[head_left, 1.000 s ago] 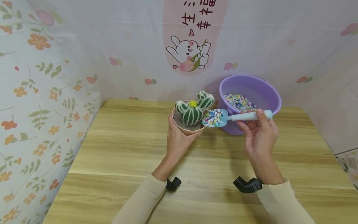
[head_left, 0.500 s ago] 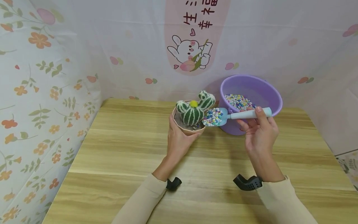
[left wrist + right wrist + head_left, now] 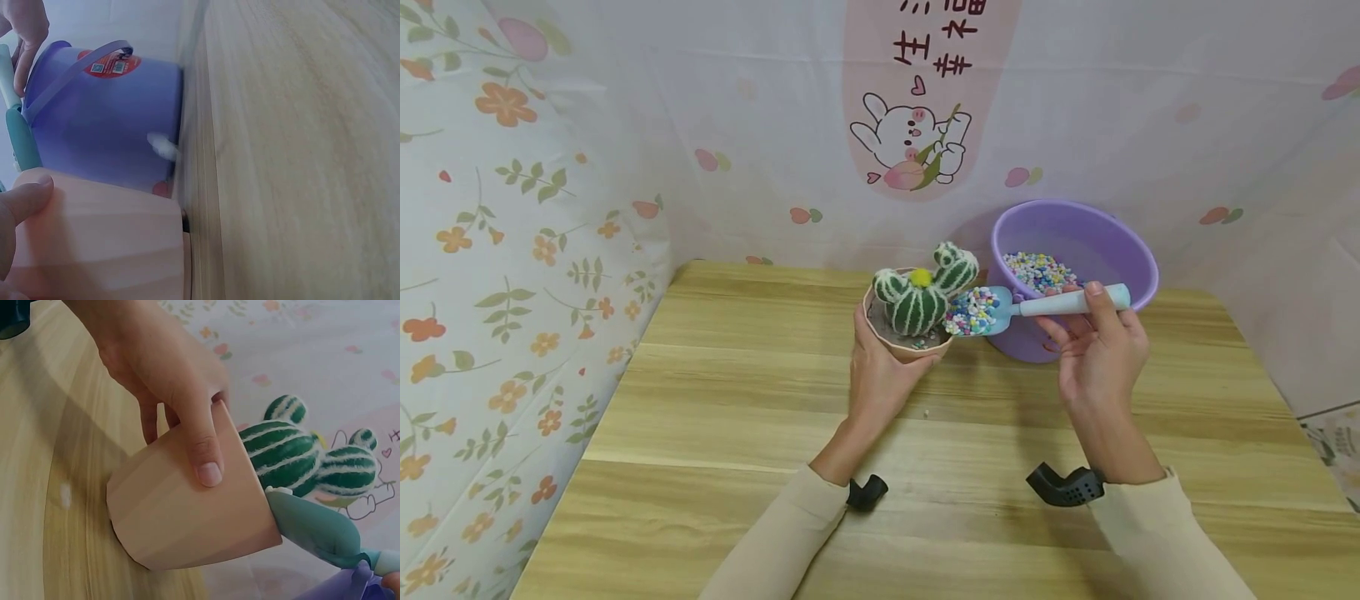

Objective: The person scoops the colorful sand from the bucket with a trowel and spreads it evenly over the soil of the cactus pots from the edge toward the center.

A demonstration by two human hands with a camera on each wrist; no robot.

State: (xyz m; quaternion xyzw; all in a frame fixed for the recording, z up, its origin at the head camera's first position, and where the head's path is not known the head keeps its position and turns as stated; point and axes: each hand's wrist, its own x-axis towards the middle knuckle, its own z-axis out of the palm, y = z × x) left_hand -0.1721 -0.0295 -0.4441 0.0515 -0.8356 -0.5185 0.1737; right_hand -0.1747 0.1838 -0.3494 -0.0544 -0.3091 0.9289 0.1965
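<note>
A knitted-looking green-and-white cactus (image 3: 916,312) with a yellow top stands in a peach faceted pot (image 3: 181,506). My left hand (image 3: 880,379) grips the pot's near left side, thumb along the outside below the rim. In my right hand (image 3: 1101,367) is the handle of a light blue hand trowel (image 3: 1037,308), pinched between thumb and fingers. Colourful pebbles (image 3: 972,312) fill its blade, whose tip touches or overhangs the pot's right rim. A few pebbles lie on the grey surface inside the pot, before the cactus.
Right behind the trowel stands a purple bucket (image 3: 106,131), partly filled with more colourful pebbles (image 3: 1040,273). One small pale pebble (image 3: 927,413) shows on the wooden table (image 3: 737,400). Patterned cloth (image 3: 760,125) hangs behind and at the left.
Some pebbles have dropped from the trowel into the pot, and one small pale piece has appeared on the table. The trowel's handle has risen slightly; the left hand keeps its hold.
</note>
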